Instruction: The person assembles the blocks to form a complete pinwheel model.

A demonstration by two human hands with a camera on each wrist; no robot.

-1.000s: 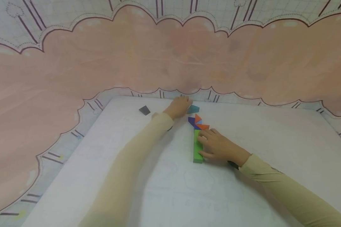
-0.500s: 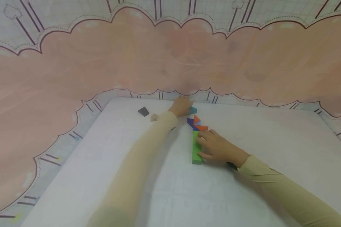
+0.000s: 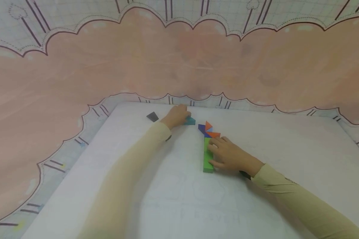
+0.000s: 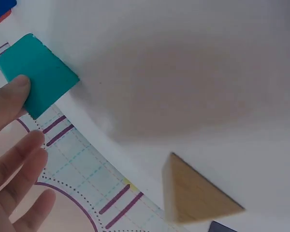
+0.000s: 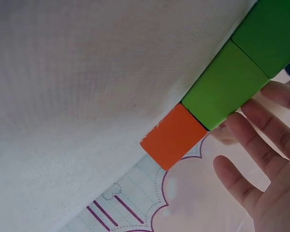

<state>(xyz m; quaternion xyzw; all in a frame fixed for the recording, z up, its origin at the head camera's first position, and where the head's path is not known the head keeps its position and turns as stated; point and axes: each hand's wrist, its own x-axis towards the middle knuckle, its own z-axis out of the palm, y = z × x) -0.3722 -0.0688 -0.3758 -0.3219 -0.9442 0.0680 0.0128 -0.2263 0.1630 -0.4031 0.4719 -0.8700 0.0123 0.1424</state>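
Observation:
My left hand [image 3: 177,115] pinches a teal wooden block [image 4: 46,72] at the far side of the table, left of a row of blocks. In the left wrist view the thumb lies over the block's face, and the other fingers are spread apart from it. My right hand [image 3: 229,155] rests beside the green blocks [image 3: 208,162] at the row's near end, fingertips right at their side. The right wrist view shows these relaxed fingers along the light green block [image 5: 224,82], with an orange block [image 5: 174,137] at its end. Beyond sit blue [image 3: 201,128] and orange triangular [image 3: 208,125] pieces.
A dark block [image 3: 152,116] lies at the far left of the white table [image 3: 173,186]. A plain wooden triangular block [image 4: 198,193] stands close to it, hidden by the left arm in the head view. A patterned cloth [image 3: 179,59] borders the table.
My left hand has moved left and slightly nearer with the teal block, away from the row's far end. The left sleeve now covers the plain wooden block. My right hand stays in place.

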